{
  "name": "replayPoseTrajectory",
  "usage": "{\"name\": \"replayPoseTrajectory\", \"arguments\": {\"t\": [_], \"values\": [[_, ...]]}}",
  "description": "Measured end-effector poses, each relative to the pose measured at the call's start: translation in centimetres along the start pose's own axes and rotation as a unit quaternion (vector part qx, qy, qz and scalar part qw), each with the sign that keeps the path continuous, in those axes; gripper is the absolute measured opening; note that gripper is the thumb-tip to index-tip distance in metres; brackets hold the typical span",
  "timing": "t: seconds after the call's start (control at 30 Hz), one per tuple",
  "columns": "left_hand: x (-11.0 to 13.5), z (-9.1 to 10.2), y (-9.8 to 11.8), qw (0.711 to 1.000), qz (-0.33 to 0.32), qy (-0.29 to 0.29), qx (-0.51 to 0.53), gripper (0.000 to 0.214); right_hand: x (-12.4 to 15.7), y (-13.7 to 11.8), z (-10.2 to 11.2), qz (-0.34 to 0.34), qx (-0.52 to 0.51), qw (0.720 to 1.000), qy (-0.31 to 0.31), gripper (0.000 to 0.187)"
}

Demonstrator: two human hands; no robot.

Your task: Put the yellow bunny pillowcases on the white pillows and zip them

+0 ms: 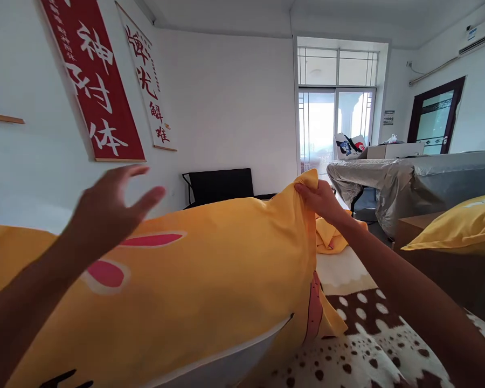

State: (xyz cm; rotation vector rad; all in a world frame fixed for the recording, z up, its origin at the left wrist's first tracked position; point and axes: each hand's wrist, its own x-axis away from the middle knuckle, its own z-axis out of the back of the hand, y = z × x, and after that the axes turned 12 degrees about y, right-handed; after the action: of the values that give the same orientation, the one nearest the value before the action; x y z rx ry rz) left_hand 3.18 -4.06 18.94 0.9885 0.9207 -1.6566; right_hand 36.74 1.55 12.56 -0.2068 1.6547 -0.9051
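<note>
A large yellow bedding cloth with pink ear shapes and a white patch printed on it spreads across the front of the view. One upper corner of it is lifted, pinched between the thumb and fingers of my right hand. From that corner an edge hangs down, and a pink printed part shows below. My left hand is raised over the cloth's left part, thumb and fingers apart, holding nothing. Whether anything is inside the cloth is hidden.
Beneath lies a brown and white spotted blanket, with a crumpled yellow cloth behind my right hand. At the right a yellow pillow rests on a cardboard box. Farther back stand a black chair and a covered table.
</note>
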Motion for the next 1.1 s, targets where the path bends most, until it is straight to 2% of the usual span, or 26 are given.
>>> {"name": "replayPoseTrajectory", "arguments": {"t": [0.1, 0.13, 0.17, 0.2, 0.23, 0.3, 0.37, 0.43, 0.5, 0.57, 0.67, 0.73, 0.8, 0.93, 1.1], "values": [[-2.4, -2.5, 7.2, 0.981, -0.049, -0.117, 0.144, 0.069, 0.1, -1.1, -0.6, 0.005, -0.064, 0.998, 0.008, 0.033], [-2.9, -3.3, 9.4, 0.966, -0.064, -0.168, 0.188, 0.074, 0.2, -1.5, -0.6, 0.011, -0.072, 0.997, 0.012, 0.033], [-3.3, -4.0, 11.4, 0.944, -0.076, -0.218, 0.237, 0.066, 0.2, -2.0, -0.3, 0.020, -0.071, 0.997, 0.015, 0.033], [-3.5, -4.7, 13.1, 0.921, -0.089, -0.268, 0.267, 0.057, 0.3, -2.3, 0.0, 0.028, -0.063, 0.998, 0.015, 0.033], [-3.7, -5.3, 14.3, 0.906, -0.097, -0.293, 0.289, 0.050, 0.5, -2.6, 0.4, 0.034, -0.048, 0.998, 0.013, 0.033], [-3.7, -6.5, 15.8, 0.889, -0.108, -0.311, 0.318, 0.044, 1.2, -2.5, 1.4, 0.033, -0.021, 0.999, 0.007, 0.032], [-3.6, -7.4, 16.2, 0.883, -0.094, -0.304, 0.344, 0.044, 2.6, -1.3, 2.3, 0.013, -0.017, 1.000, -0.006, 0.031], [-3.5, -8.0, 15.9, 0.884, -0.063, -0.295, 0.358, 0.044, 4.8, 0.8, 3.0, -0.025, -0.031, 0.998, -0.057, 0.034], [-3.8, -8.1, 15.5, 0.905, -0.040, -0.270, 0.326, 0.041, 7.4, 3.5, 3.4, -0.060, -0.011, 0.985, -0.164, 0.038], [-4.3, -8.1, 15.1, 0.936, -0.040, -0.237, 0.259, 0.038, 9.8, 6.1, 3.5, -0.069, 0.071, 0.964, -0.246, 0.029], [-5.4, -8.2, 14.6, 0.958, -0.030, -0.204, 0.199, 0.037, 12.3, 8.6, 3.2, -0.048, 0.135, 0.948, -0.285, 0.012], [-5.9, -8.4, 14.2, 0.961, -0.012, -0.181, 0.210, 0.037, 13.3, 9.2, 2.8, -0.039, 0.145, 0.947, -0.283, 0.006], [-6.3, -8.7, 13.7, 0.964, 0.001, -0.150, 0.221, 0.037, 14.2, 9.4, 2.3, -0.035, 0.161, 0.951, -0.263, 0.009], [-6.7, -8.5, 12.4, 0.979, 0.007, -0.094, 0.182, 0.037, 16.7, 9.7, 1.5, -0.038, 0.186, 0.967, -0.172, 0.019], [-7.3, -7.1, 10.7, 0.988, 0.025, -0.065, 0.140, 0.037, 18.7, 11.7, 1.6, -0.038, 0.189, 0.980, -0.057, 0.029]]}}
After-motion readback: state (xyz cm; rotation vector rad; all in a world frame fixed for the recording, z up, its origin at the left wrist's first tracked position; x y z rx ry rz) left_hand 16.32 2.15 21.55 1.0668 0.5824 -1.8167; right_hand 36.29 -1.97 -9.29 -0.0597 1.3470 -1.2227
